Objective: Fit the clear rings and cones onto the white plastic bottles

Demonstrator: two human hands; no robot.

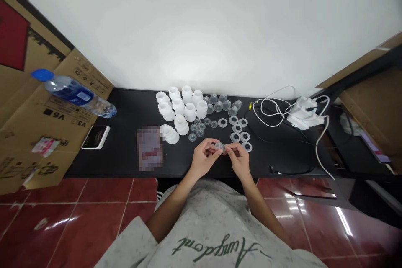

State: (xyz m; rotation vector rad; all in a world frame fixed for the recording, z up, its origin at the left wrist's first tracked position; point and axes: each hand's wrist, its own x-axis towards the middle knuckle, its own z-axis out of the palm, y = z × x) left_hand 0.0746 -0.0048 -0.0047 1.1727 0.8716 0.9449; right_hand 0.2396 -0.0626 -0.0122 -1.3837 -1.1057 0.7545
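Note:
My left hand (205,157) and my right hand (239,159) meet over the front of the black table. Pinched between the fingertips of both is a small translucent silicone nipple (219,145), partly hidden by the fingers. Just beyond my left hand lie several similar clear nipples (200,127). White threaded plastic collars (178,106) stand in a group farther back to the left. Clear dome caps (217,106) are gathered at the back middle. Flat translucent rings (235,137) lie scattered close to my right hand.
On the left are a blurred packet (150,148), a white-framed device (96,137), a water bottle (75,92) and cardboard boxes (72,113). A white power strip (303,113) with tangled cables sits right. The white wall (201,29) borders the table's back edge.

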